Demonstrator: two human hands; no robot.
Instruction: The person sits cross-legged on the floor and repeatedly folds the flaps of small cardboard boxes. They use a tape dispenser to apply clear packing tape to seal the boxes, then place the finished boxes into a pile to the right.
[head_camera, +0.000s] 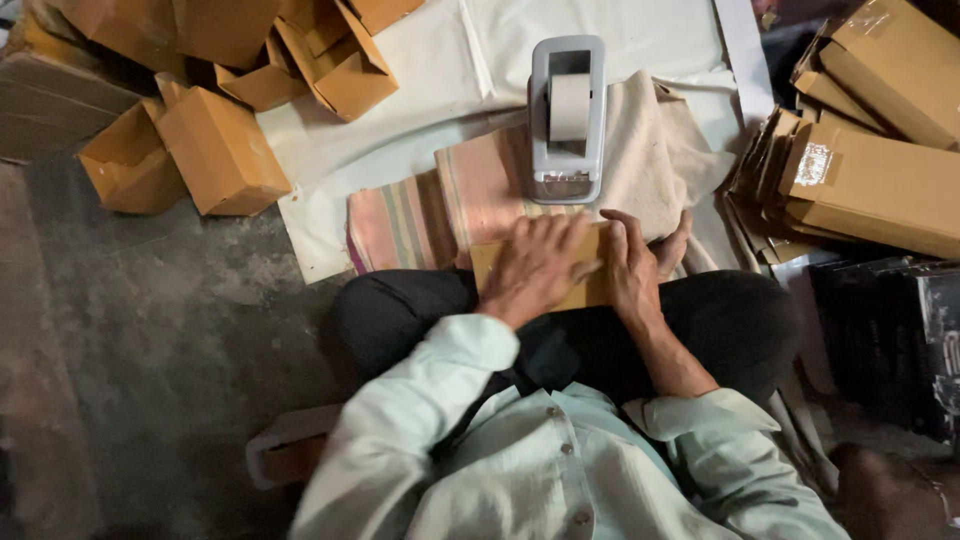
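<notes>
**Dim Scene, Bright Middle**

The light was low and warm, strongest on the white sheet (400, 130) and the grey tape dispenser (567, 120) at the top centre. The floor (170, 320) at left sank into murky shadow, and the lower corners went almost black. Glare flashed off a strip of clear tape (812, 165) on the right. Edges looked soft and slightly stretched by the wide lens.

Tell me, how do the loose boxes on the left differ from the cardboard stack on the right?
The loose boxes are folded up into full box shapes and lie scattered at odd angles; the cardboard stack is flattened pieces packed side by side. Several loose boxes gape open with flaps up, while one stacked piece carries a shiny tape patch. Both are plain brown cardboard.
</notes>
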